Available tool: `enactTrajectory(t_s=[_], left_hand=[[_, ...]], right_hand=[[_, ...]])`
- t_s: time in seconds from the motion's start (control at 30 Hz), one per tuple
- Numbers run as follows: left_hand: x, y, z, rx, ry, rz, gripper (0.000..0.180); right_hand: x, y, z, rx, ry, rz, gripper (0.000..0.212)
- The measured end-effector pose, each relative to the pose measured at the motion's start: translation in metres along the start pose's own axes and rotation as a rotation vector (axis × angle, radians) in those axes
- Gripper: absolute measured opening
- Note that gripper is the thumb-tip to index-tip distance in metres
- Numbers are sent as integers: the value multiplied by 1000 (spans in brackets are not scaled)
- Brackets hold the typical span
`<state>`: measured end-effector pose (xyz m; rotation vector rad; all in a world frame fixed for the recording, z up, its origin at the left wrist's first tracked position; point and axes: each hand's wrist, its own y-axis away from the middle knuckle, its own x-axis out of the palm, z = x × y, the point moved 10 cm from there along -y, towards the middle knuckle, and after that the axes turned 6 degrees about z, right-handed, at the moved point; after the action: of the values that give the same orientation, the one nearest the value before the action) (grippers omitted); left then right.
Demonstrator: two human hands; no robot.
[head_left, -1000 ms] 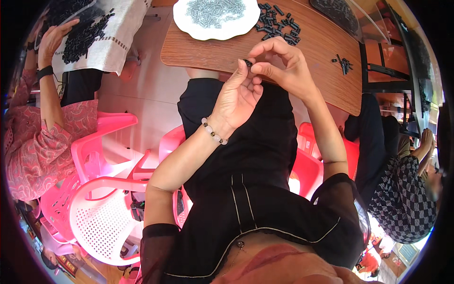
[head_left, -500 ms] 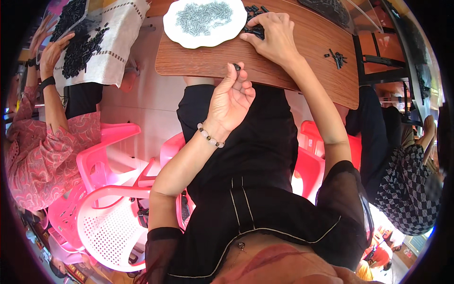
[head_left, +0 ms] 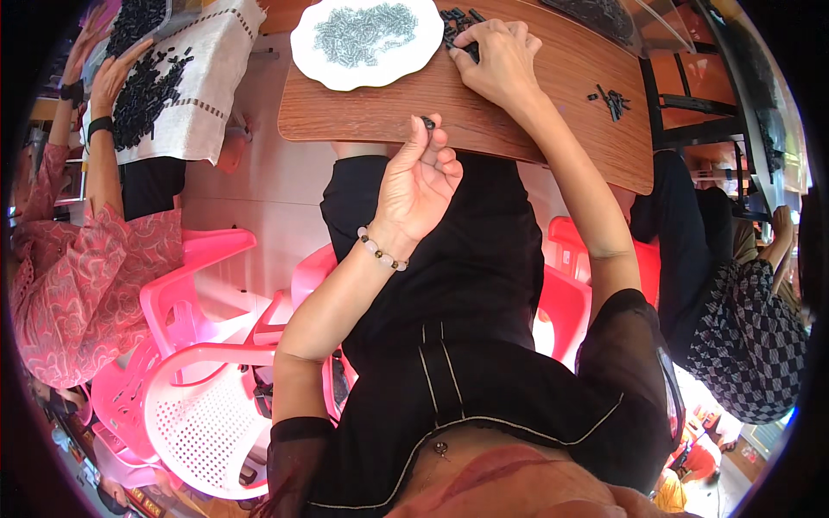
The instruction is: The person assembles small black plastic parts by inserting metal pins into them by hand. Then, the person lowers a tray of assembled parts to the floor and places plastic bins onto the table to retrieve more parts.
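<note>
At far left a co-worker in a red patterned shirt [head_left: 82,298] reaches one hand [head_left: 105,85] up beside a heap [head_left: 147,108] of short black tubes, which lies on a white cloth [head_left: 205,82]. Next come pink chairs [head_left: 207,419], one with a perforated seat.

Then the brown table [head_left: 345,116], its near left corner rounded, with a scalloped white plate [head_left: 304,62] at its far side; small clear bits [head_left: 363,34] cover the middle of the plate.

Just off the table's near edge is the left hand [head_left: 421,183], palm turned up. Thumb and forefinger are pinched on a small dark piece [head_left: 428,123] at their tips, and the other fingers curl loosely. A bead bracelet [head_left: 380,250] circles the wrist.

The right hand [head_left: 499,67] is over the table, back up, fingers bent and half closed, fingertips down at a pile [head_left: 456,19] of black tubes just right of the plate — whether it has hold of one, I cannot tell. Farther right lies a small cluster [head_left: 611,104] of thin dark pieces — then, at the far right, a person in a checked shirt [head_left: 756,345].
</note>
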<state>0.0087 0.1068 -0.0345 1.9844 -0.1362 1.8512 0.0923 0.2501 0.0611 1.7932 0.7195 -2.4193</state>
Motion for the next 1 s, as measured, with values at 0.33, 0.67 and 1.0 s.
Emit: enactTrajectory(t_s=[0.33, 0.67, 1.0], left_hand=[[-1, 0, -1, -4, -16, -3, 24], [-1, 1, 0, 0, -19, -18, 24], [-1, 4, -5, 4, -21, -31, 23]], right_hand=[[-6, -11, -34, 33, -219, -26, 18], [-21, -20, 7, -196, 54, -50, 17], [-2, -31, 19, -88, 27, 56, 11]])
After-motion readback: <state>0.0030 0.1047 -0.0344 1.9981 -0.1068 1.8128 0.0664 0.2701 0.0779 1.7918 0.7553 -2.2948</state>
